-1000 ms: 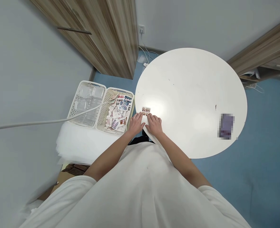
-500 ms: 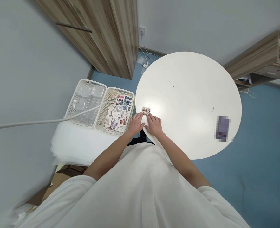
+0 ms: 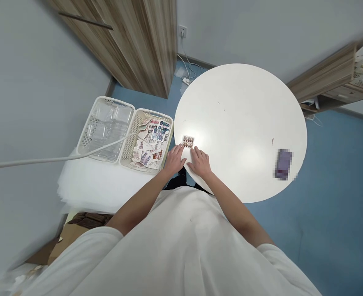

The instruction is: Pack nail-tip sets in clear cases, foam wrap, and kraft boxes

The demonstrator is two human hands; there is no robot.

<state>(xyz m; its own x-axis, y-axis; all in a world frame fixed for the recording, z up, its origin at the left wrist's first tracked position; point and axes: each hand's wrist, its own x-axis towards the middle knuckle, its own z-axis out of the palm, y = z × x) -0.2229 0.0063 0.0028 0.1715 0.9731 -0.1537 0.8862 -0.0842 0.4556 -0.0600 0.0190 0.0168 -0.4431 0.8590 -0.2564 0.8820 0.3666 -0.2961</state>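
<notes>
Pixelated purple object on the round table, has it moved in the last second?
No. The pixelated purple object shows further left only because the view shifted; against the small brown mark on the round white table, it keeps its place.

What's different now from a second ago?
Mostly the view: the round table and the blurred purple thing slid left in the picture, as if the camera turned right. A bit more of the nail card shows, so the right hand seems to have eased back slightly. Nothing was clearly grabbed or let go. The card stayed on the table, with the left hand near its corner.
</notes>
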